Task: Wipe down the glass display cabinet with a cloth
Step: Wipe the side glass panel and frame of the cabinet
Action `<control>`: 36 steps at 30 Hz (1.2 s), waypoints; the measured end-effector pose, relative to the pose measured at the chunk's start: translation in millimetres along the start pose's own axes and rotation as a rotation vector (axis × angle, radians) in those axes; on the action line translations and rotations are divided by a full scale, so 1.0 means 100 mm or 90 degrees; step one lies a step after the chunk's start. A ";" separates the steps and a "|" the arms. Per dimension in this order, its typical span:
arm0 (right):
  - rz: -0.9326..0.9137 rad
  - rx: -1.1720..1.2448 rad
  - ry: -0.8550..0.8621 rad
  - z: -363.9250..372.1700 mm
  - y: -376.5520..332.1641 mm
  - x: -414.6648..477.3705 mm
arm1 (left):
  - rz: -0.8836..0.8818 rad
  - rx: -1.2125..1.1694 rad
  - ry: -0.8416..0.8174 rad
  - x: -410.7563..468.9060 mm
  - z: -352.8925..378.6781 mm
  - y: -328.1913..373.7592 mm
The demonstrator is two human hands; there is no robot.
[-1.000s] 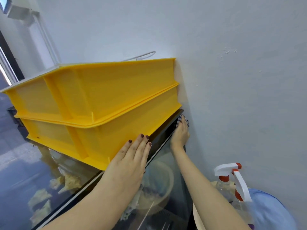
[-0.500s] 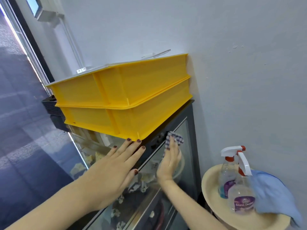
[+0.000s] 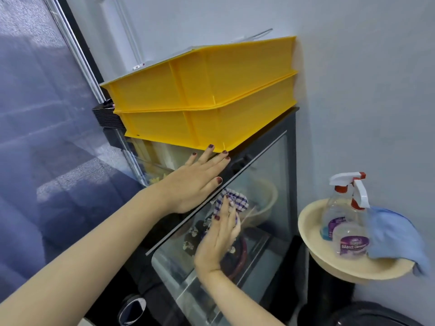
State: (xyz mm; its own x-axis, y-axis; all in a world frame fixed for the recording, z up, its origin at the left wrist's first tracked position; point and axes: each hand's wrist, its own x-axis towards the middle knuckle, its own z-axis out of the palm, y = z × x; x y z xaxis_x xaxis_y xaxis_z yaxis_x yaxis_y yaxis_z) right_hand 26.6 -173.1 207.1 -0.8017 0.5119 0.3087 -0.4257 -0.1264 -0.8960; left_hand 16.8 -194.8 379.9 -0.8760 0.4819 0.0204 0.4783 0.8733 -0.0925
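Both flat-fingered, mid-frame: left hand (image 3: 195,184) resting on cabinet (image 3: 292,137) edge, right hand (image 3: 217,238) pressing cloth (image 3: 237,201) to glass (image 3: 268,161).

Stacked yellow crates (image 3: 211,95) top the glass cabinet (image 3: 292,149); the round tray (image 3: 306,222) beside holds spray bottles (image 3: 350,236) and blue cloth (image 3: 395,236).

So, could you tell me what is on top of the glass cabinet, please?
Two stacked yellow crates sit on the cabinet; their walls hide whatever is inside.
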 end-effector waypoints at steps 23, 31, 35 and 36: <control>0.355 -0.046 0.088 -0.25 0.22 0.15 | 0.006 0.006 -0.002 -0.05 -0.02 0.05; -0.085 -0.121 -0.011 0.15 -0.16 -1.01 | 0.014 0.060 0.014 -0.01 0.02 0.02; 0.091 -0.121 0.022 -0.13 0.41 -0.84 | 0.012 0.058 0.020 -0.02 0.02 0.02; 0.195 -0.113 0.051 -0.22 0.61 -0.78 | 0.012 0.060 0.022 -0.02 0.03 0.02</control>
State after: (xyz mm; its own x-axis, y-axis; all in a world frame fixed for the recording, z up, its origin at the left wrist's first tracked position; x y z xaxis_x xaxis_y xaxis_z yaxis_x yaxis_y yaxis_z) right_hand 72.4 -202.3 120.9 -0.8419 0.5396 -0.0023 -0.0861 -0.1385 -0.9866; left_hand 19.2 -194.4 376.9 -0.8636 0.5014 0.0526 0.4847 0.8544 -0.1870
